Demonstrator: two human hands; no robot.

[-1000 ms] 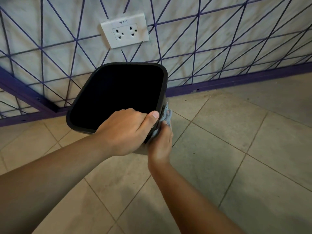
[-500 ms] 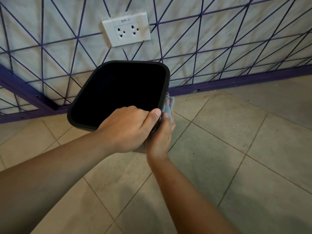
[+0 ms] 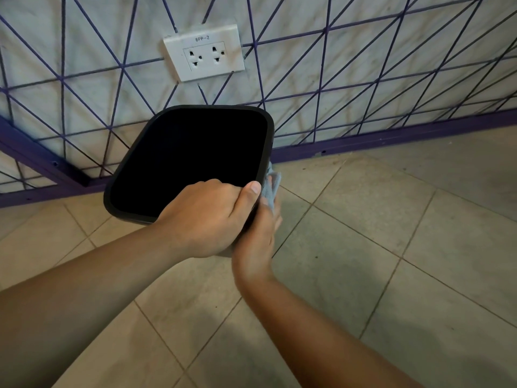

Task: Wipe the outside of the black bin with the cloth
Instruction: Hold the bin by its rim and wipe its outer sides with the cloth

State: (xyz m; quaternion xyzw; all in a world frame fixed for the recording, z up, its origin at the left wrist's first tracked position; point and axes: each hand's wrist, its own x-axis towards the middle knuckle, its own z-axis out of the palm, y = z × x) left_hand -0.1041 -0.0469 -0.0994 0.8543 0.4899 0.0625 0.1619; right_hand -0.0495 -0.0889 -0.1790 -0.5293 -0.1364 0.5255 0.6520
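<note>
The black bin [image 3: 134, 161] is held above the tiled floor with its square mouth facing me, so its inside looks fully dark. My left hand [image 3: 207, 217] grips the near rim, fingers curled inside and thumb along the right corner. A blue-grey cloth [image 3: 272, 184] shows against the bin's right outer wall. My right hand [image 3: 261, 236] holds the cloth there, pressed to the wall just under the rim. Most of the cloth and the bin's outer sides are hidden behind my hands and the rim.
A white wall with purple diagonal lines [image 3: 363, 65] stands close behind the bin, with a white double socket [image 3: 204, 53] above it and a purple skirting [image 3: 391, 138] along the floor. Beige floor tiles [image 3: 363, 247] spread to the right and toward me.
My right hand and the cloth have slid up the bin's right wall toward the rim. The bin has shifted slightly up in view; my left hand keeps its grip.
</note>
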